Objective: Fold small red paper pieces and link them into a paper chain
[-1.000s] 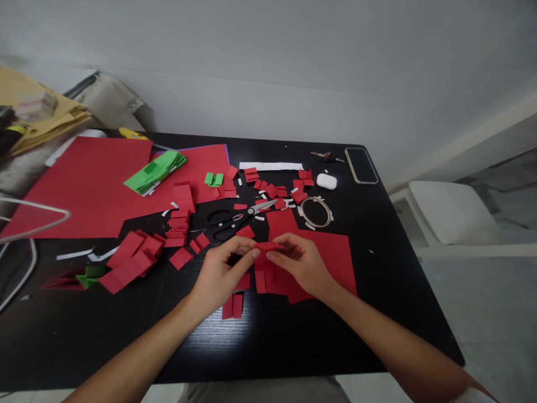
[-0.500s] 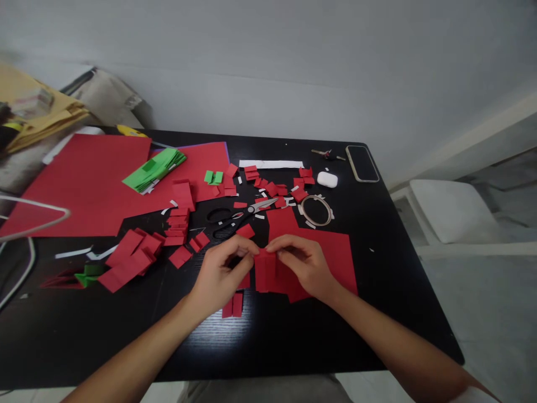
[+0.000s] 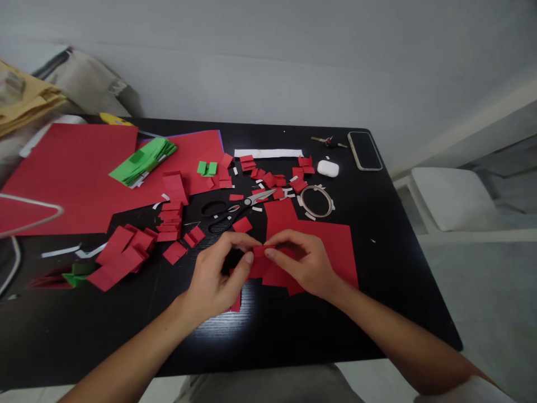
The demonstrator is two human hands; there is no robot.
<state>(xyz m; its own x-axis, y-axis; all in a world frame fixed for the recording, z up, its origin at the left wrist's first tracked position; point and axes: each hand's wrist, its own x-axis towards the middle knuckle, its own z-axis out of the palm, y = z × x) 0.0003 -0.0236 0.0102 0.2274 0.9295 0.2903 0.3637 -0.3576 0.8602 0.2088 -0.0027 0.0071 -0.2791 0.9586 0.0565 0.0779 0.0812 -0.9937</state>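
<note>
Both my hands meet over the middle of a black table (image 3: pixel 293 336), pinching one small red paper piece (image 3: pixel 260 253) between them. My left hand (image 3: pixel 218 274) grips its left end with thumb and forefinger. My right hand (image 3: pixel 300 263) grips its right end the same way. Under my right hand lies a larger red sheet (image 3: pixel 335 246). A small folded red piece (image 3: pixel 235 302) lies on the table below my left hand. Black-handled scissors (image 3: pixel 232 210) lie just beyond my hands.
Big red sheets (image 3: pixel 75 173) and a stack of green strips (image 3: pixel 142 162) lie at the left. Piles of folded red pieces (image 3: pixel 126 252) and scraps are scattered about. A tape ring (image 3: pixel 315 201), earbud case (image 3: pixel 327 168), phone (image 3: pixel 364 150) and white strip (image 3: pixel 268 153) sit at the back right.
The red piece stood taller between my fingers half a second ago; now it is pressed flatter and narrower. Both hands stayed in place, and the view tilted slightly down.
</note>
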